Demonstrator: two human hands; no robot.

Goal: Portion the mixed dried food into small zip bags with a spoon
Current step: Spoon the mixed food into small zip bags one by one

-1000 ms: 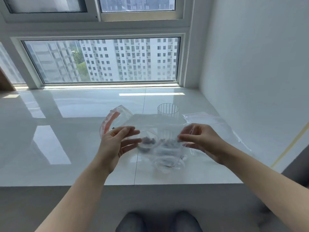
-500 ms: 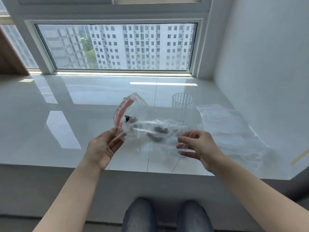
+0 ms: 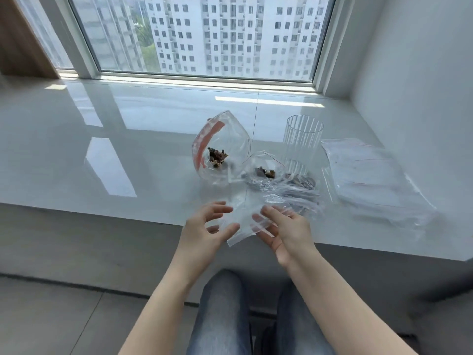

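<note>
Clear plastic filled most of the scene: a small, empty transparent zip bag [image 3: 244,221] was held between both hands just over the near edge of the glossy white tabletop [image 3: 128,139]. The left hand [image 3: 208,228] was half open, fingers curled loosely, and only the thumb seemed to touch the bag's lower left edge (blur made this hard to judge). The right hand [image 3: 284,230] lay palm up with the bag resting across its spread fingers; whether it actually pinched the plastic could not be told.

Farther back on the tabletop, a larger clear zip bag with a red strip [image 3: 220,152] stood open and tilted, with mixed brown dried food [image 3: 217,158] at its bottom. Just right of it lay a crumpled clear bag [image 3: 271,172] with more dried pieces inside, and behind that stood a ribbed transparent cup [image 3: 302,144], upright. A flat stack of empty clear zip bags [image 3: 371,180] lay to the right, near the white wall. Grey-trousered knees [image 3: 222,316] showed below.
</note>
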